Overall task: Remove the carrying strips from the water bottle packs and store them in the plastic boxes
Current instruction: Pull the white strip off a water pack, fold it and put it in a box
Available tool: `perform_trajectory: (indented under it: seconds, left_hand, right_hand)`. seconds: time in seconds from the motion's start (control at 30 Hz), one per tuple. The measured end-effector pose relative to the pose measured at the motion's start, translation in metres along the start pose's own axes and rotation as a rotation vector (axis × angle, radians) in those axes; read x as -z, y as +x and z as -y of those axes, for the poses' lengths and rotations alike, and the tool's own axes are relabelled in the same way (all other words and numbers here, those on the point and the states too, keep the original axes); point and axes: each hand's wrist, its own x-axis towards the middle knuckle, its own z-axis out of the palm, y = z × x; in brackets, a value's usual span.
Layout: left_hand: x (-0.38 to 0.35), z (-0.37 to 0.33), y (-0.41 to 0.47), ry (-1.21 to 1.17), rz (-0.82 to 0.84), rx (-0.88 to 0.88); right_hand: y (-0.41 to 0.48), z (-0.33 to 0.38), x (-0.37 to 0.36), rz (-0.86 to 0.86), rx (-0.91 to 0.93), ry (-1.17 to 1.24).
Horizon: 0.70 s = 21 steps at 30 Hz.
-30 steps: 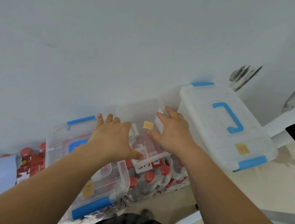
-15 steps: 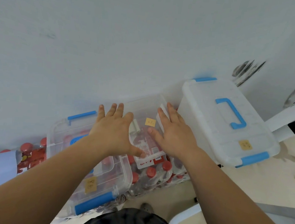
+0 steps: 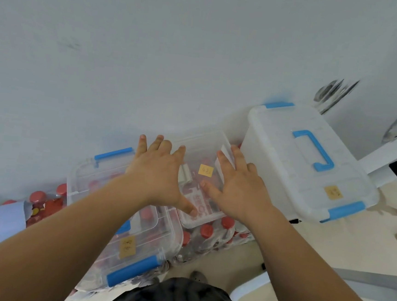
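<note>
Reaching forward, the person sets the left hand (image 3: 159, 175) and the right hand (image 3: 239, 192) against the two sides of a small clear box (image 3: 201, 138), both hands flat with fingers straight and spread, pinching nothing. This box rests on a pack of red-capped water bottles (image 3: 207, 231), and a pale carrying strip (image 3: 185, 176) shows inside it beside a yellow sticker (image 3: 205, 170). A lidded clear box (image 3: 141, 248) with blue latches stands just left of it, and a larger white box (image 3: 286, 182) with a blue handle stands to its right.
</note>
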Motion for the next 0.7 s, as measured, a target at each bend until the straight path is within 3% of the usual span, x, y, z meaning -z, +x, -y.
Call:
perform_trajectory:
  seconds: [0.2, 0.33, 0.47, 0.7]
  left_hand:
    - [-0.002, 0.005, 0.002, -0.032, 0.066, -0.032]
    - [-0.005, 0.005, 0.001, -0.014, 0.115, -0.072]
    - [-0.005, 0.006, 0.003, -0.001, 0.118, -0.074]
    - [-0.005, 0.004, 0.006, 0.085, 0.102, -0.119]
  right_hand:
    - [-0.008, 0.004, 0.006, 0.021, -0.036, -0.05]
    - [0.012, 0.01, 0.01, -0.025, 0.047, -0.062]
    - [0.038, 0.012, 0.003, 0.028, 0.125, -0.103]
    - [0.04, 0.011, -0.001, 0.015, 0.109, -0.081]
